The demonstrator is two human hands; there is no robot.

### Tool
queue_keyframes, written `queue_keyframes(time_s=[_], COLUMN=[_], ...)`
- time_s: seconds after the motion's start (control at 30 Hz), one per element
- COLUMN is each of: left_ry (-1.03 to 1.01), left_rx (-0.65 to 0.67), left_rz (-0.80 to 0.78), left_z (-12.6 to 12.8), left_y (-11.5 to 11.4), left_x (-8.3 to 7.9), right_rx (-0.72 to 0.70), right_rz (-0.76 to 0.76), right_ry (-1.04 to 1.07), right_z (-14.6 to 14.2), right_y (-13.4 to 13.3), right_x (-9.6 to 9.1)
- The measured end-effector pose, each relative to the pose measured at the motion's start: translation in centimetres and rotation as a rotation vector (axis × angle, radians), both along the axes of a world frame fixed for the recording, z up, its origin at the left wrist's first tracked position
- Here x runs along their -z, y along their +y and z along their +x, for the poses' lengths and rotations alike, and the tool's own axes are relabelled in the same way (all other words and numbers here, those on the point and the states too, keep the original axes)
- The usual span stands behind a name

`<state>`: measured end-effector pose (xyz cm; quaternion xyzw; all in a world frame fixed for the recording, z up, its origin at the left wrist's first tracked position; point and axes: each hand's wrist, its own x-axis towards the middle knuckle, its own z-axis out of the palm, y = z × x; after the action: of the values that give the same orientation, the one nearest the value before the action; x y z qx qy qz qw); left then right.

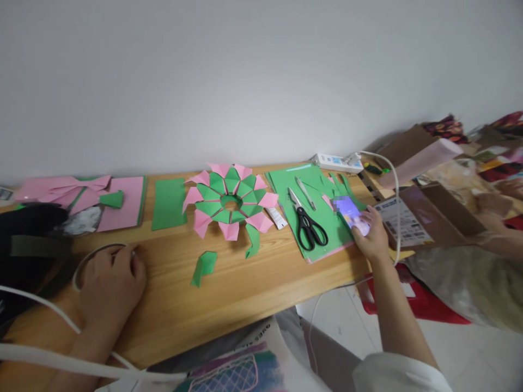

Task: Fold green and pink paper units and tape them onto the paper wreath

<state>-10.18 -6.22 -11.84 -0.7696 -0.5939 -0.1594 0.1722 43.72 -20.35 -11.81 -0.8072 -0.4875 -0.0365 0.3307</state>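
My right hand (373,237) grips a phone (350,213) with a lit purple screen above the green paper sheets (288,185). On the left, my left hand (112,280) rests on the table with its fingers curled down over a round, pale-rimmed thing (79,269), mostly hidden. Between the hands sits a ring-shaped pink and green folded-paper flower (232,188). In front of it lie a folded green paper piece (205,265) and a curled green strip (253,239). Black-handled scissors (308,228) and a slim pale cutter (305,192) lie on the green sheets.
Pink paper (126,201) and a green sheet (168,204) lie at the left, near a black bag (28,239). A white tube (278,218) lies beside the flower. A power strip (337,162), a cardboard box (441,212) and another person's arm (500,237) are at right.
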Motion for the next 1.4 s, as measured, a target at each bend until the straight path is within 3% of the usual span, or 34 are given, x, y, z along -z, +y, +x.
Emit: queue_keyframes(time_s=[0.43, 0.5, 0.6, 0.8, 0.9, 1.0, 1.1, 1.23, 1.4], left_ry=[0.088, 0.073, 0.027, -0.049, -0.019, -0.056, -0.362, -0.855, -0.948], left_rx=[0.021, 0.014, 0.019, 0.057, 0.036, -0.024, 0.103, 0.526, 0.619], left_rz=[0.066, 0.072, 0.033, -0.082, -0.137, -0.162, -0.219, -0.422, -0.382], left_z=[0.0, 0.0, -0.1, -0.7, -0.8, 0.2, 2.6, 5.9, 7.4], left_y=[0.1, 0.1, 0.1, 0.3, 0.4, -0.1, -1.6, -3.8, -5.0], left_x=[0.0, 0.1, 0.1, -0.1, -0.6, -2.2, -4.4, -6.9, -7.7], right_rx=[0.042, 0.043, -0.034, -0.409, -0.611, -0.755, -0.843, -0.886, -0.912], right_rz=[0.112, 0.178, 0.247, 0.139, 0.077, 0.001, -0.097, -0.200, -0.249], right_ry=[0.122, 0.164, 0.290, 0.700, 1.414, 1.847, 2.067, 2.129, 2.091], right_z=[-0.9, -2.4, -6.9, -19.3, -23.8, -26.5, -28.1, -29.2, -29.5], right_y=[0.1, 0.2, 0.6, 1.1, 1.3, 1.6, 2.1, 2.7, 2.7], right_x=[-0.7, -1.3, -2.5, -5.3, -6.0, -6.3, -6.3, -6.2, -6.3])
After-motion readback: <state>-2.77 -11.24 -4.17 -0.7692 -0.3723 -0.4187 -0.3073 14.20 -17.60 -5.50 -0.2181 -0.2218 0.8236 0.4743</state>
